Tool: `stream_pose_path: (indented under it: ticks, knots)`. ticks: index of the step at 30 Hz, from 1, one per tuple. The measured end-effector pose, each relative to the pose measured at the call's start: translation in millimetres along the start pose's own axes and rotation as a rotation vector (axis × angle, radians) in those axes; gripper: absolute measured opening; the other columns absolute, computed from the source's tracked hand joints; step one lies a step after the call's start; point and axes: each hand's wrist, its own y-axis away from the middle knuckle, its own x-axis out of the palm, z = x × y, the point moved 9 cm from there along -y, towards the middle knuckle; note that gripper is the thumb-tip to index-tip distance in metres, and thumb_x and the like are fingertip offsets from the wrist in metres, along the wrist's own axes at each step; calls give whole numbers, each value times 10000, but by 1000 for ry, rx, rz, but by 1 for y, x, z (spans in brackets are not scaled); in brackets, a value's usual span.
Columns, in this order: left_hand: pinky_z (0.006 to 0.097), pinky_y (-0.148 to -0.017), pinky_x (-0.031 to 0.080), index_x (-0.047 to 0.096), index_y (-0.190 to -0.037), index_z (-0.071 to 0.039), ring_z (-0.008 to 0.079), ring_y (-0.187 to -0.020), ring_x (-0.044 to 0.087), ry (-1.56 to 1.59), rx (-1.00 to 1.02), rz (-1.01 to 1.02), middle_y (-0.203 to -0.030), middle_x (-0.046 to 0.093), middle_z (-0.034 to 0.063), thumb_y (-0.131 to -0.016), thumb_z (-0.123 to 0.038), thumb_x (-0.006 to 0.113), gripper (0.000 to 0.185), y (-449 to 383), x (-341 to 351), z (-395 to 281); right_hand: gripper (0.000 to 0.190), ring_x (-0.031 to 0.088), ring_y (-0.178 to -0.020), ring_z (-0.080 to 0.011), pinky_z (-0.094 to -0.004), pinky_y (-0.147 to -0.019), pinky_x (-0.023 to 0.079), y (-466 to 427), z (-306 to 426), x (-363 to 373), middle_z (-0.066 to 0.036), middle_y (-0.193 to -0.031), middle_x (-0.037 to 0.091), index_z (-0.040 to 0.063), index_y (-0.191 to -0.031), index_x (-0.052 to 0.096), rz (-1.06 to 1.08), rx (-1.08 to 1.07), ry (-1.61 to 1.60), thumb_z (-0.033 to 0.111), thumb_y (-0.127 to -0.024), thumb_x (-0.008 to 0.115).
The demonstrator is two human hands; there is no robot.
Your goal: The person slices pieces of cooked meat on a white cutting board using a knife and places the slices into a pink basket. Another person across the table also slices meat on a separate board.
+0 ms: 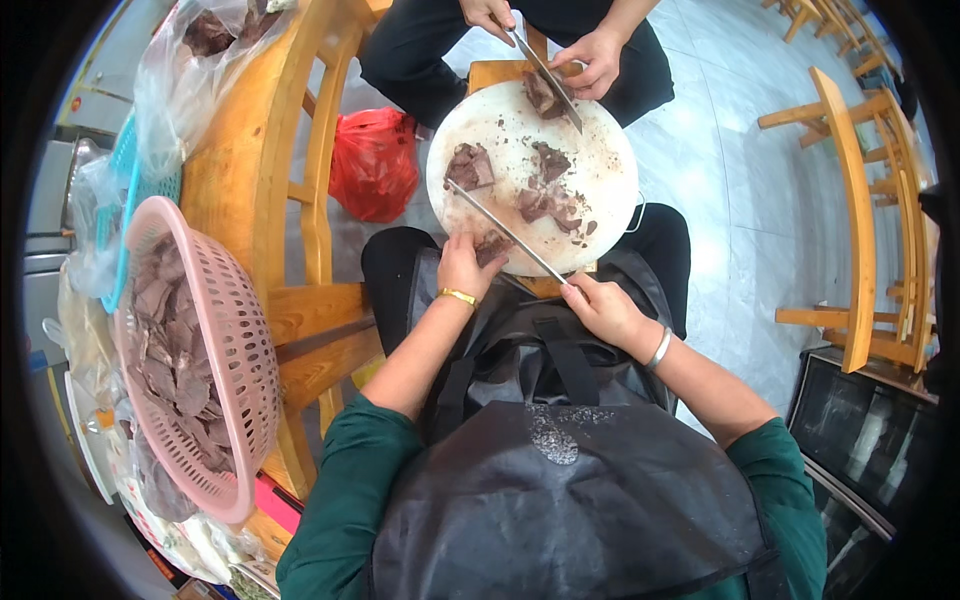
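Observation:
A round white cutting board (pixel 480 127) lies before me, bearing several pieces of dark cooked meat and crumbs. My right hand (pixel 604 306) grips the handle of a knife (pixel 510 234), seen nearly edge-on, its blade slanting up and left across the board. At the board's near left edge, my left hand (pixel 466 264) rests on a piece of meat (pixel 492 247), fingers bent around it. The knife's tip lies by a meat chunk (pixel 469 166) at the left. More cut meat (pixel 551 206) is scattered near the middle.
Opposite, another person's hands (pixel 592 64) cut meat with a knife (pixel 551 82) on the same board. A pink plastic basket (pixel 244 337) of meat slices stands on the wooden table (pixel 225 142) at left. A red plastic bag (pixel 375 165) sits on the floor; wooden chairs (pixel 847 217) stand right.

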Motion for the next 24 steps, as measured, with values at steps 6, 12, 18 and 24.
stream_pose_path:
  ticks: [6,12,18,24]
  knots:
    - [354,-726,497,599,-873,-13,278,-788,597,151,38,-87,-869,602,112,-649,-68,778,293,13,1,10,352,623,-718,-395,-464,-657,493,-10,4,8,-221,-722,628,38,-996,566,81,-15,86,364,-966,436]
    - [339,-724,506,642,-837,-8,277,-792,612,195,50,-111,-856,615,117,-664,-37,749,206,15,3,15,357,624,-687,-408,-481,-640,504,-20,7,17,-230,-706,629,24,-961,562,113,39,289,361,-954,444]
    - [376,-757,498,645,-856,-16,316,-861,600,178,27,-80,-909,618,127,-687,-90,741,207,18,5,14,378,633,-751,-408,-484,-690,506,-78,13,48,-230,-767,646,29,-974,582,37,-30,308,384,-939,457]
    - [397,-798,471,616,-925,-32,331,-915,567,151,57,-123,-945,593,135,-691,-119,751,283,15,0,10,401,620,-822,-400,-447,-761,491,-83,17,26,-230,-812,643,29,-940,619,72,-45,127,391,-948,447]
